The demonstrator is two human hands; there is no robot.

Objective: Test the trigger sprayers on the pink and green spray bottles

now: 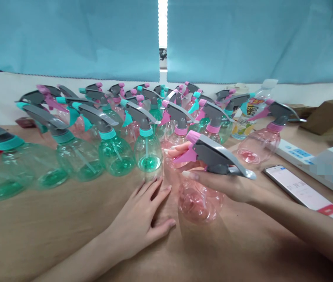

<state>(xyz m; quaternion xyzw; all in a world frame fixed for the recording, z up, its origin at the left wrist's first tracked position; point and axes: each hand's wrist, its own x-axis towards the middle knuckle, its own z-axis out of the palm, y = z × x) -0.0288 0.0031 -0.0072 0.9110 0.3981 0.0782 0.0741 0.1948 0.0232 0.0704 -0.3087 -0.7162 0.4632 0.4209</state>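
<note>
My left hand (139, 213) lies flat on the wooden table with its fingers spread, holding nothing. Just to its right is a see-through pink spray bottle (198, 201) with a grey trigger head and pink nozzle. My right hand (222, 182) is closed around the neck of this bottle, below the head; the head hides part of the hand. A green spray bottle (148, 152) with a turquoise collar stands beyond my left fingertips. Another pink spray bottle (181, 135) stands behind the held one.
Several green and pink spray bottles stand in rows along the back and left. At the right are a lone pink spray bottle (257, 143), a phone (298, 188), a white power strip (294, 150) and a cardboard box (326, 115). A labelled drink bottle (247, 117) stands behind.
</note>
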